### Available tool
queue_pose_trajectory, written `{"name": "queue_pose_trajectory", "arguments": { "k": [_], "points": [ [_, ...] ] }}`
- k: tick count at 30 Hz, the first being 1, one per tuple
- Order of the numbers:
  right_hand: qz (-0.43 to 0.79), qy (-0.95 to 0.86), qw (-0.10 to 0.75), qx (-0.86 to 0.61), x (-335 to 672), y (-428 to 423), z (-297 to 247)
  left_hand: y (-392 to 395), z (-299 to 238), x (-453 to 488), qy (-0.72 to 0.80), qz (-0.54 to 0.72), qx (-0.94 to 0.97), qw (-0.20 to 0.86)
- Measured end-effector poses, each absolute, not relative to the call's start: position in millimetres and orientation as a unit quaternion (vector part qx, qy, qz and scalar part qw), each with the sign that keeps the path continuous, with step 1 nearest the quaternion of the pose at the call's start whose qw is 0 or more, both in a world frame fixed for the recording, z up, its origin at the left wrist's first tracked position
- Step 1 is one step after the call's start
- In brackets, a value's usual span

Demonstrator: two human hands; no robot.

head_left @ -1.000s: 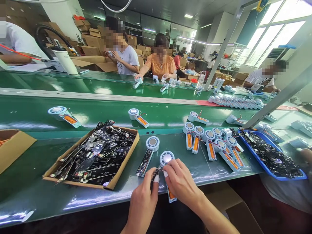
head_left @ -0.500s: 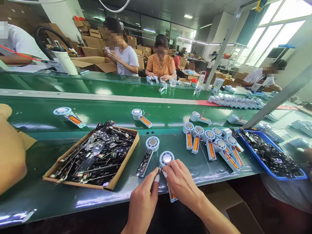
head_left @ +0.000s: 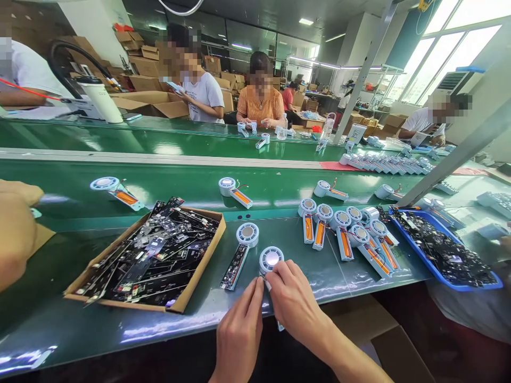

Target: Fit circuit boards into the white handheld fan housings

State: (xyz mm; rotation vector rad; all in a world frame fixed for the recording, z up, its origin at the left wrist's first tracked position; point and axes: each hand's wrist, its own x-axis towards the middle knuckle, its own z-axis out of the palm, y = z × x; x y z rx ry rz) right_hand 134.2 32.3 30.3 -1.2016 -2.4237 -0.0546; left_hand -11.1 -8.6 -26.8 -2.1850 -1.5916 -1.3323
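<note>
Right in front of me a pale blue handheld fan body (head_left: 272, 259) lies with its round head facing up. At the neck just below that head, my left hand (head_left: 241, 324) pinches the end of a small dark circuit board, mostly covered by the fingers. My right hand (head_left: 293, 292) is closed against the same spot and lies over the handle. What its fingertips grip is hidden. Only the handle's bottom tip shows below my right hand. To the left rests a second fan body (head_left: 247, 234), with a black circuit board (head_left: 235, 267) along its handle.
A cardboard tray (head_left: 203, 266) of loose circuit boards sits left, a blue tray (head_left: 447, 276) of boards right. Several fan bodies (head_left: 343, 219) with orange batteries cluster between. More lie along the green conveyor (head_left: 179, 183). Another person's arm (head_left: 14, 234) reaches in at left; co-workers sit opposite.
My left fingers have closed in tighter at the fan's neck, and the handle's orange part is now covered. The other person's arm at left has shifted. A co-worker opposite has lowered their hands.
</note>
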Motion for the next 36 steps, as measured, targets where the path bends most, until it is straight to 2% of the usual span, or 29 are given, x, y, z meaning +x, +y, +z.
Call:
{"name": "queue_pose_trajectory", "arguments": {
  "k": [4,8,16,23,26,29,33,36],
  "points": [
    [0.023,-0.869,0.235,-0.435,139.4,33.3,29.9,-5.2,-19.8,-13.6,-0.521,-0.466,-0.715,-0.028],
    [0.064,-0.853,0.290,-0.428,144.1,34.6,22.6,-2.7,-12.4,-18.0,-0.527,-0.464,-0.707,-0.088],
    [0.075,-0.850,0.326,-0.407,143.4,35.2,20.4,-7.9,-21.7,-9.6,-0.529,-0.471,-0.705,-0.021],
    [0.094,-0.831,0.367,-0.408,142.8,36.3,10.2,-1.6,-11.1,-16.9,-0.502,-0.463,-0.730,-0.031],
    [0.105,-0.818,0.386,-0.413,141.3,34.9,6.5,-1.3,-9.8,-18.5,-0.487,-0.446,-0.751,0.007],
    [0.065,-0.825,0.377,-0.416,139.3,32.5,9.7,-4.7,-13.8,-14.1,-0.497,-0.434,-0.750,0.049],
    [-0.002,-0.841,0.345,-0.416,138.5,30.6,18.5,-7.6,-17.9,-8.2,-0.511,-0.459,-0.726,0.024],
    [0.006,-0.842,0.348,-0.412,140.0,31.0,18.4,-5.9,-15.4,-9.6,-0.508,-0.472,-0.721,-0.020]
  ]
}}
